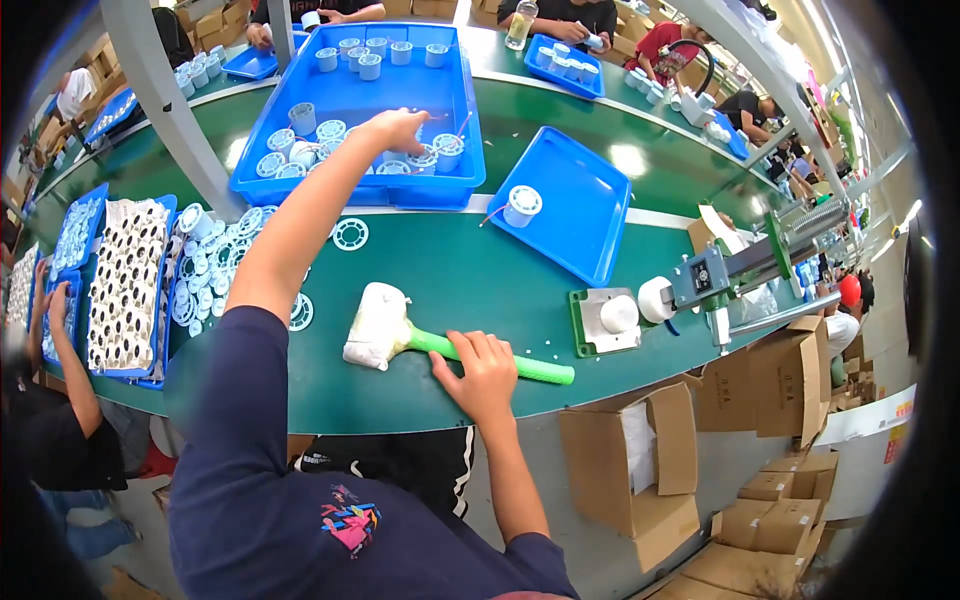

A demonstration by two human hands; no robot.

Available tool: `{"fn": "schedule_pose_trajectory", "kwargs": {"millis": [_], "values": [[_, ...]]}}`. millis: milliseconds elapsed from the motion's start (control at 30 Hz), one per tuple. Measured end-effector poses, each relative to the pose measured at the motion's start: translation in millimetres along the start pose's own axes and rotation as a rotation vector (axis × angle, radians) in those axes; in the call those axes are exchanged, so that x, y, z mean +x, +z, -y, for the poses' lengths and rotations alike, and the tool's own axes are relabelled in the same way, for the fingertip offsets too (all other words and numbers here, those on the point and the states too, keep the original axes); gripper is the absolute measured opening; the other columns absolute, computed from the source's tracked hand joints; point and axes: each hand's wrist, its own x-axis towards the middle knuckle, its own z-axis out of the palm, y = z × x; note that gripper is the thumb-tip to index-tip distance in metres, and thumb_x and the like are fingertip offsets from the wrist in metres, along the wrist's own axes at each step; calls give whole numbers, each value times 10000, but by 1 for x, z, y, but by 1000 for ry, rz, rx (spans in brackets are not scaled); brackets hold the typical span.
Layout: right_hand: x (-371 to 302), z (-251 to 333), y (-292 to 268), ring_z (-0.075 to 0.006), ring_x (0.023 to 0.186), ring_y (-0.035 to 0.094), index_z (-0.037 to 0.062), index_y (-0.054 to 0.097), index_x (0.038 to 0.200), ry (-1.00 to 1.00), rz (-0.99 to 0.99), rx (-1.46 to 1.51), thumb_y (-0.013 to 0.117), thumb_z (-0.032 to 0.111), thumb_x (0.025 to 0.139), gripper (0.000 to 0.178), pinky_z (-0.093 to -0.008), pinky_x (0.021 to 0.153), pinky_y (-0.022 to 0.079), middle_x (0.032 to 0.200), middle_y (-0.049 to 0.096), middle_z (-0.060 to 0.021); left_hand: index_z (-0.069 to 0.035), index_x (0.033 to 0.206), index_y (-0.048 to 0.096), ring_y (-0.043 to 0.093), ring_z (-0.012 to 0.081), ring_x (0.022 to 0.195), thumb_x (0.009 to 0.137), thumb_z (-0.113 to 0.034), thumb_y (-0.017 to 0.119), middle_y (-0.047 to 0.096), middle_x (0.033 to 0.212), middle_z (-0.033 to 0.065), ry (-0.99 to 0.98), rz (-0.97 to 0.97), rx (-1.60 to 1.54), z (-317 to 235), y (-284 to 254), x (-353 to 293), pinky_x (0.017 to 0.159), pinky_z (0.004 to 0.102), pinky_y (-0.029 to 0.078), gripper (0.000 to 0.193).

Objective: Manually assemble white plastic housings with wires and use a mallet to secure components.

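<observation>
A deep blue tray point(467, 110) at the far middle holds several pale blue-white round cups with slotted faces and thin wires. My left hand point(398, 130) reaches over its near right part with fingers stretched downward, close to a white cup point(422, 158); whether they touch it is unclear. On the green table, my right hand point(484, 374) lies closed over the green handle of a mallet point(376, 328). The mallet's white head lies to the left of that hand, toward my left upper arm.
A shallow blue tray point(575, 200) holds one cup point(522, 205). A lever press point(705, 280) with a base plate stands on the right. Loose slotted discs point(350, 234) and a tray of black-and-white parts point(125, 285) lie left. Cardboard boxes point(630, 460) stand below. Co-workers sit around.
</observation>
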Motion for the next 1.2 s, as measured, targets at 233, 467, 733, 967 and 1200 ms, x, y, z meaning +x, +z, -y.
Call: {"fn": "schedule_pose_trajectory", "kwargs": {"millis": [233, 467, 733, 967, 1200], "values": [[-1, -1, -1, -247, 808, 642, 78, 733, 1033, 3, 16, -18, 848, 304, 803, 342, -390, 722, 479, 907, 660, -47, -264, 1546, 480, 645, 445, 1209, 908, -221, 778, 591, 1409, 248, 168, 164, 122, -31, -14, -4, 1035, 491, 531, 705], [-1, 1, 0, -248, 806, 642, 81, 734, 1029, -7, 12, -8, 850, 299, 798, 339, -393, 720, 480, 901, 661, -50, -233, 1427, 579, 650, 414, 1175, 924, -144, 733, 685, 1241, 210, 277, 139, 120, -22, -11, -5, 986, 501, 541, 534], [4, 1, 1, -254, 811, 642, 81, 726, 1010, -10, -3, -5, 849, 297, 797, 328, -395, 734, 480, 899, 659, -50, -138, 1272, 726, 722, 341, 1146, 817, -185, 850, 748, 1233, 163, 56, 198, 163, 15, -8, 26, 955, 448, 591, 474], [-2, -3, 2, -260, 824, 642, 75, 715, 1001, -7, -26, -10, 845, 305, 806, 328, -396, 734, 481, 906, 657, -52, -163, 1298, 713, 713, 380, 1140, 857, -95, 757, 738, 1235, 184, -101, 89, 83, 10, -1, 11, 968, 476, 582, 448], [-1, 1, 4, -263, 826, 645, 80, 718, 989, -37, -34, -3, 850, 316, 804, 327, -399, 735, 486, 890, 653, -53, -149, 1298, 702, 706, 415, 1124, 865, -70, 756, 740, 1205, 211, -26, -308, -130, 44, -4, -11, 958, 484, 574, 444]]}}
